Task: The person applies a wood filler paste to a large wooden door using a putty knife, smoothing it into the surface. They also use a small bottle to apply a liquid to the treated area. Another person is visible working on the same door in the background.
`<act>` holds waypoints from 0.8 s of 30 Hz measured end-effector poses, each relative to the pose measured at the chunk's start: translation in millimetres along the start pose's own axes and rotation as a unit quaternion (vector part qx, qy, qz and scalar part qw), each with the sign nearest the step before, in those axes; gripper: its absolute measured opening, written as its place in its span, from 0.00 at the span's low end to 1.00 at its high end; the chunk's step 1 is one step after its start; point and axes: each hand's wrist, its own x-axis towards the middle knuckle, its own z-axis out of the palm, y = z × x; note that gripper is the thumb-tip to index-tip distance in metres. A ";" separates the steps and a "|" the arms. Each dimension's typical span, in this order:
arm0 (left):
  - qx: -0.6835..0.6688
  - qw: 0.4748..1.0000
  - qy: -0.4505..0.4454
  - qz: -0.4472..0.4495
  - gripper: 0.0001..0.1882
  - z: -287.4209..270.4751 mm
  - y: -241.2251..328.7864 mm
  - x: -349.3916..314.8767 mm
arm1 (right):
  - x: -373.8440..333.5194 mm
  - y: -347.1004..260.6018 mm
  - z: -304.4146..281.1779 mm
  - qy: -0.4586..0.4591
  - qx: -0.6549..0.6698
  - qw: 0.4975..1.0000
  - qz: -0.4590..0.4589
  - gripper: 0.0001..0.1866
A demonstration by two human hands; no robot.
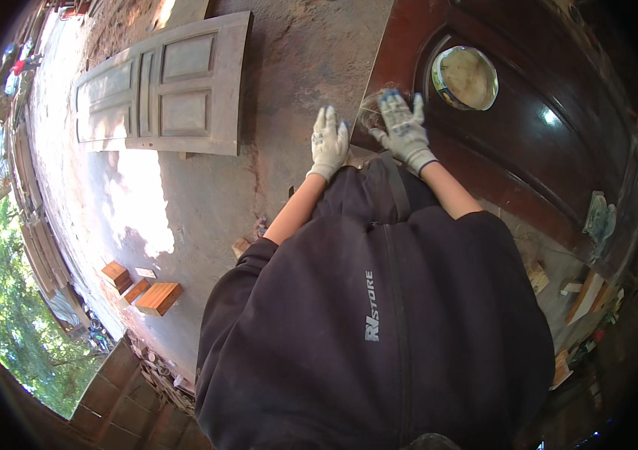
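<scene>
My right hand, in a white work glove with blue fingertips, lies with fingers stretched out on the near left corner of a glossy dark red-brown panelled door. Pale scuffs mark the surface by its fingertips. Whether anything thin is under the palm is hidden. My left hand, gloved the same way, is held just left of the door's edge with its fingers extended and nothing visible in it. On the door beyond my right hand stands a round tub with pale contents.
A crumpled greyish cloth-like piece lies at the door's right end. Another, unfinished grey panelled door is at the far left. Several wooden blocks sit on the concrete floor to my left. Wood offcuts lie at the right.
</scene>
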 end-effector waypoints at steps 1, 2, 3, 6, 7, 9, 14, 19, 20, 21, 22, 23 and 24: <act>0.003 0.999 0.033 -0.019 0.28 -1.8 -2.6 3.6 | 8.6 -16.4 -13.9 -0.075 -0.021 0.997 -0.013 0.43; -0.003 0.998 0.049 -0.036 0.28 -4.4 -5.0 3.2 | 16.5 -29.8 -11.7 -0.087 -0.014 0.996 -0.033 0.43; -0.005 0.997 0.065 -0.051 0.29 -9.9 -7.3 4.3 | 26.3 -45.1 -19.7 -0.110 -0.019 0.992 -0.056 0.43; -0.003 0.996 0.066 -0.061 0.30 -23.8 -1.6 5.3 | 48.2 -60.9 13.0 -0.064 -0.076 0.985 -0.142 0.40; 0.006 0.996 0.069 -0.059 0.30 -25.9 -6.5 2.7 | 52.7 -64.1 28.4 -0.029 -0.101 0.978 -0.179 0.39; 0.010 0.994 0.090 -0.053 0.30 -29.2 -11.9 4.5 | 47.1 -62.6 31.1 0.024 -0.013 0.977 -0.213 0.37; 0.103 0.984 0.124 0.077 0.32 -24.4 10.7 15.7 | 16.3 -12.3 -1.0 0.156 0.146 0.972 -0.102 0.33; 0.116 0.880 -0.163 0.431 0.33 10.2 54.0 27.0 | -64.9 56.4 -24.8 0.350 0.225 0.908 0.053 0.34; 0.127 0.835 -0.211 0.493 0.33 18.7 63.2 28.5 | -83.9 61.3 -24.3 0.352 0.218 0.907 0.078 0.34; 0.179 0.816 -0.224 0.502 0.35 27.5 61.7 27.9 | -97.2 64.2 -17.7 0.336 0.197 0.917 0.082 0.33; 0.192 0.823 -0.223 0.486 0.34 30.0 61.0 28.6 | -108.2 68.4 -10.8 0.308 0.196 0.927 0.080 0.32; 0.206 0.830 -0.221 0.469 0.34 30.1 58.2 29.7 | -116.8 72.6 -3.9 0.280 0.195 0.937 0.077 0.32; 0.221 0.836 -0.220 0.451 0.33 29.8 54.1 30.9 | -121.0 73.7 -5.0 0.252 0.196 0.945 0.074 0.31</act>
